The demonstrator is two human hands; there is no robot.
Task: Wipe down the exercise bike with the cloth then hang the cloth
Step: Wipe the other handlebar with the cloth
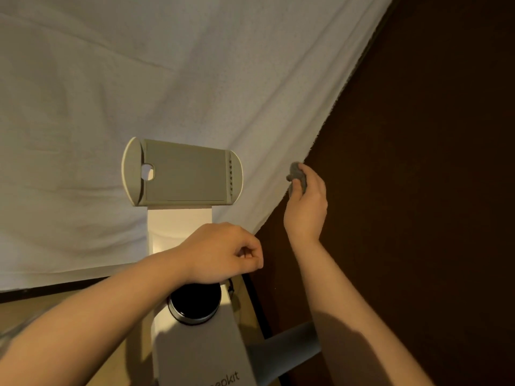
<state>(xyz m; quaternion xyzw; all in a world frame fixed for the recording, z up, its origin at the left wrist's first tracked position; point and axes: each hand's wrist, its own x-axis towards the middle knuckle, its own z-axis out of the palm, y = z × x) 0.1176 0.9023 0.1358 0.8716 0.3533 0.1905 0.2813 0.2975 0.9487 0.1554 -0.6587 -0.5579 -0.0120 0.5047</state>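
Note:
The white exercise bike stands right below me, its flat grey tablet holder on top of the post and a black round knob lower on the frame. My left hand hovers over the post just above the knob, fingers curled shut with nothing visible in them. My right hand is raised to the right of the holder, closed around a small bunched grey cloth that pokes out above the fingers.
A white bed sheet fills the space behind the bike. Dark brown surface lies to the right. A grey bar of the bike sticks out at lower right over a tan floor.

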